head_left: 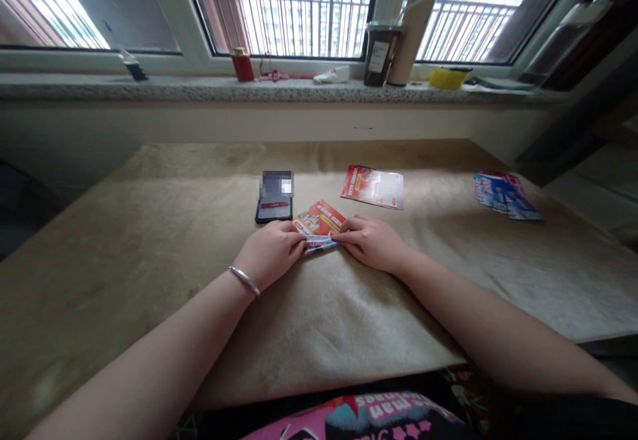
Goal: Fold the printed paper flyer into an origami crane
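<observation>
Leaflet point(321, 217), red-orange, lies between the two hands, near edge folded up in a pale strip. Left hand point(273, 248), bracelet point(244, 280) on wrist: fingers bunched, clamped on leaflet's left side by the fold. Right hand point(371, 242): thumb and fingers nearly closed, pinching right end of the fold. Hands apart, leaflet spanning the gap. Worktop point(149, 227) tan, slightly creased; left to right: phone point(274, 210) just beyond left hand, red-and-white leaflets point(373, 186) beyond right hand, blue leaflets point(508, 195) fanned at far right. Behind, stone windowsill point(189, 91): red container point(242, 66), dark canister point(379, 56), cardboard tube point(413, 24), yellow item point(448, 79). Windows above, railing point(304, 20) outside.
</observation>
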`<state>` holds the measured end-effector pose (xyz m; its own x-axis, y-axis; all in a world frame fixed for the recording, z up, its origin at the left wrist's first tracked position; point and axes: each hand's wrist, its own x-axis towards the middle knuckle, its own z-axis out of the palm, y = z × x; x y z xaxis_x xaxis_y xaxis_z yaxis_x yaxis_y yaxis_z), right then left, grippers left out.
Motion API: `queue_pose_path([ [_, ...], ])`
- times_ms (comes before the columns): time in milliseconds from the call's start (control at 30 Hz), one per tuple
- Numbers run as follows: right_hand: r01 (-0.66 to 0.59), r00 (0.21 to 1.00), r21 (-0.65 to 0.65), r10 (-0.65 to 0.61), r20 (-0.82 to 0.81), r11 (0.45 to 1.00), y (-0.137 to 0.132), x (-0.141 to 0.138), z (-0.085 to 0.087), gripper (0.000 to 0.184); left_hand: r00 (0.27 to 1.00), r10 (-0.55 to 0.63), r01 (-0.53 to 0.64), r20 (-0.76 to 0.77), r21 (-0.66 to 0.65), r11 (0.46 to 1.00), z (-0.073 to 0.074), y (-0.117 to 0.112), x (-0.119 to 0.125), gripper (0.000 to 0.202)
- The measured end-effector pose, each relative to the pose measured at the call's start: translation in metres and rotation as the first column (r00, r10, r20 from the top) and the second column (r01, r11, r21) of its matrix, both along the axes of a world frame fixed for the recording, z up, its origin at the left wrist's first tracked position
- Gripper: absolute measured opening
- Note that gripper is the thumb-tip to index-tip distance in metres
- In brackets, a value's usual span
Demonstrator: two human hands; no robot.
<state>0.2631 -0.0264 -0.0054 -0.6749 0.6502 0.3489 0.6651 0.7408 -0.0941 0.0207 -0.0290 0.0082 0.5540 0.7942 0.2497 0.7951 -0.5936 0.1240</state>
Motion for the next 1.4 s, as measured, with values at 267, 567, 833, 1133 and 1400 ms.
queue_pose_path([
  [267,0.01,1.0,0.0,-0.01,0.011,1.0,-0.001,-0.001,0.001,0.026,0.997,0.025,-0.024,-0.071,0.015,1.0,0.005,-0.004,0.005,0.027],
  [567,-0.008,1.0,0.021,0.007,0.028,1.0,0.0,-0.001,0.003,0.028,0.995,0.014,-0.014,-0.104,0.002,1.0,0.008,-0.007,0.009,0.023],
  [833,-0.02,1.0,0.01,0.019,0.013,1.0,0.003,0.0,0.003,0.027,0.994,-0.038,0.04,-0.105,0.012,0.999,0.01,-0.012,0.011,0.023],
  [1133,-0.029,0.999,0.0,0.029,-0.026,1.0,0.006,0.0,0.0,0.027,0.987,-0.078,0.076,-0.141,-0.019,0.997,0.011,-0.014,0.015,0.023],
  [1400,-0.017,1.0,0.022,0.018,-0.022,1.0,0.005,0.0,0.0,0.027,0.984,-0.095,0.1,-0.152,0.027,0.995,0.01,-0.013,0.014,0.024],
])
